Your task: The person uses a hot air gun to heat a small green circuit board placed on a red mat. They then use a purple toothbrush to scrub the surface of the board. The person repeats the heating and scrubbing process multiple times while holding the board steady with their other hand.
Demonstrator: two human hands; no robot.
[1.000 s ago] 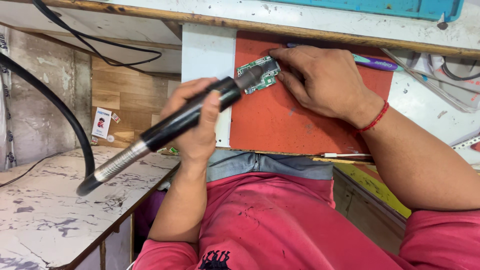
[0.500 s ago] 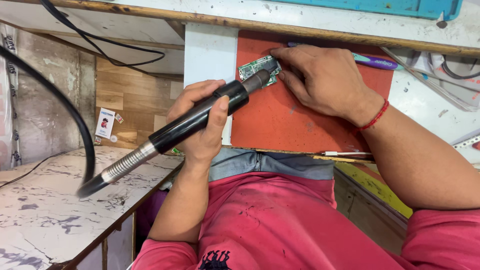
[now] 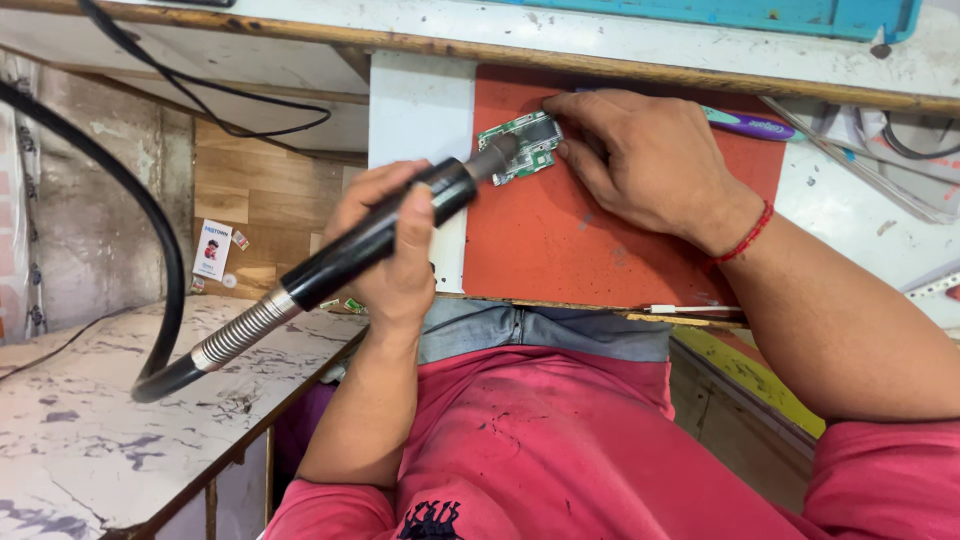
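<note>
The left hand [image 3: 385, 250] is clenched around a black rotary handpiece [image 3: 375, 238], a smooth, slightly glossy cylinder that narrows to a grey metal nose at the front. Behind the fist the barrel ends in a ribbed, coiled steel spring collar [image 3: 240, 330], and from there a thick black rubbery hose [image 3: 150, 215] loops up and away over the side. All 4 fingers wrap over the top of the barrel, gripping it near its middle.

The nose of the tool meets a small green circuit board [image 3: 522, 147], a flat rectangle with silvery patches on it (too small to make out the parts). The board lies on a matte orange-red mat [image 3: 570, 240], scuffed and dusty in places, near its upper left corner. The right hand [image 3: 640, 165] presses down on the board's right edge, fingertips flat against it, pinning rather than lifting; a red thread band [image 3: 745, 238] circles that wrist.

So the board sits just ahead of the left fist, at the tip of the tool, and directly under the right fingers. A purple pen [image 3: 745, 124] lies beyond the right hand, and a white marbled tabletop [image 3: 80, 420], chipped and stained, stands off to the left.
</note>
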